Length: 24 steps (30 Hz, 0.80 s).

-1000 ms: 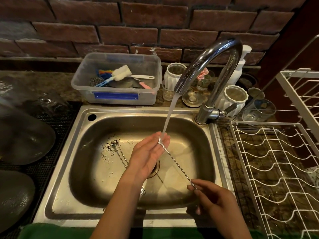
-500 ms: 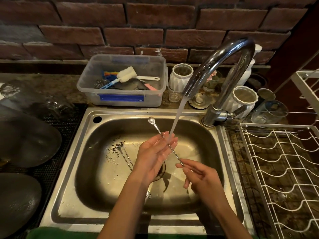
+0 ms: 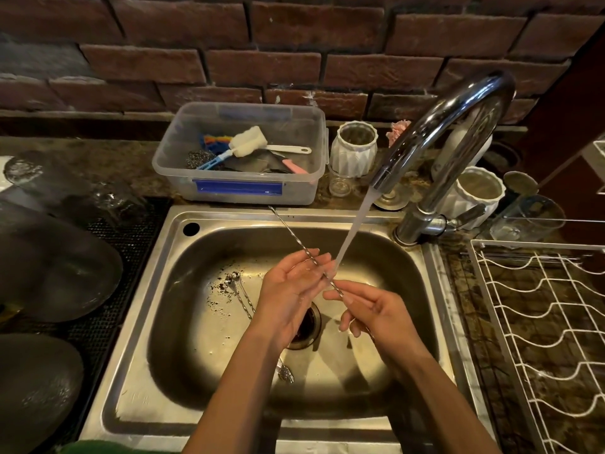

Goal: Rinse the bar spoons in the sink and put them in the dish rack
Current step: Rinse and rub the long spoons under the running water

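Both hands, left hand [image 3: 288, 291] and right hand [image 3: 376, 314], pinch one bar spoon [image 3: 296, 245] under the tap [image 3: 458, 126] stream, more spoons [image 3: 244, 298] lying in the sink [image 3: 137, 322], rack [image 3: 540, 322] alongside.

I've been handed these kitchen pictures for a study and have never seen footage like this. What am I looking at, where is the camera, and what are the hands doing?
There is no machine here. A person wears a wide-angle camera on their head, so you look down at their own two bare hands over a steel sink. The smaller pictures are the same view from moments before.

The faucet is running. The left hand and right hand hold one long twisted bar spoon across the stream; its far end points toward the back rim. Other bar spoons lie on the sink floor near the drain, among dark specks.

Behind the sink stands a clear plastic tub holding brushes and scrubbers, with white ribbed jars beside it. The white wire dish rack on the right holds no spoons in the part visible.
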### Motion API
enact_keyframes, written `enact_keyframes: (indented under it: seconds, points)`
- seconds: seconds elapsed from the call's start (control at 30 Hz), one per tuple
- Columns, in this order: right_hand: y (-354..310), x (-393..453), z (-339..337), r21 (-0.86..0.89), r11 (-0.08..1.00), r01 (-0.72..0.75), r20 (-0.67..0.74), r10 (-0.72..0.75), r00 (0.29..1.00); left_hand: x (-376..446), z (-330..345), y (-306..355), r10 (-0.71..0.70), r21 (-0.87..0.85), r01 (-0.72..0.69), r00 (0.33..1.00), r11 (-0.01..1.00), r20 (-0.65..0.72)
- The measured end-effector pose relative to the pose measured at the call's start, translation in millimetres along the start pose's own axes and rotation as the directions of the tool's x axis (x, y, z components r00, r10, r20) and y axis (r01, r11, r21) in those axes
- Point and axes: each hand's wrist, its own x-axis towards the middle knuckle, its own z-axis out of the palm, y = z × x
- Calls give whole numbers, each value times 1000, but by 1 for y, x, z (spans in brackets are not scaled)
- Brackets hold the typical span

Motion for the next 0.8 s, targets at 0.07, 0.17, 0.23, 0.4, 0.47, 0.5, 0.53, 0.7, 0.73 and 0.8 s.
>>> enact_keyframes:
  seconds: [0.07,0.17,0.23,0.4,0.47,0.5,0.53,0.7,0.73,0.8]
  points:
    - [-3,4,0,74,996,-52,39,49,998,1,0,4,33,29,-33,999,999,-13]
    - [-5,10,0,176,978,-113,108,95,990,1,0,9,81,92,-78,996,993,-29]
    - [-5,14,1,251,957,-145,144,111,983,2,0,12,110,118,-104,993,988,-43]
    - [-5,26,5,406,889,-213,210,136,968,6,-2,21,159,154,-146,984,977,-74]
    - [-8,32,10,489,829,-272,262,158,952,8,-4,26,183,145,-168,979,975,-91]
    - [-10,35,12,541,781,-313,299,170,939,9,-5,29,195,132,-181,976,975,-101]
    - [-12,38,14,584,733,-350,338,172,925,10,-6,30,208,116,-195,972,974,-111]
    - [-21,49,23,659,611,-438,445,152,882,12,-13,41,264,89,-253,953,963,-150]
    - [-23,50,25,665,598,-447,451,155,879,12,-14,44,271,85,-261,950,962,-157]
    - [-25,53,29,678,571,-463,456,167,874,12,-16,49,280,82,-269,945,960,-168]
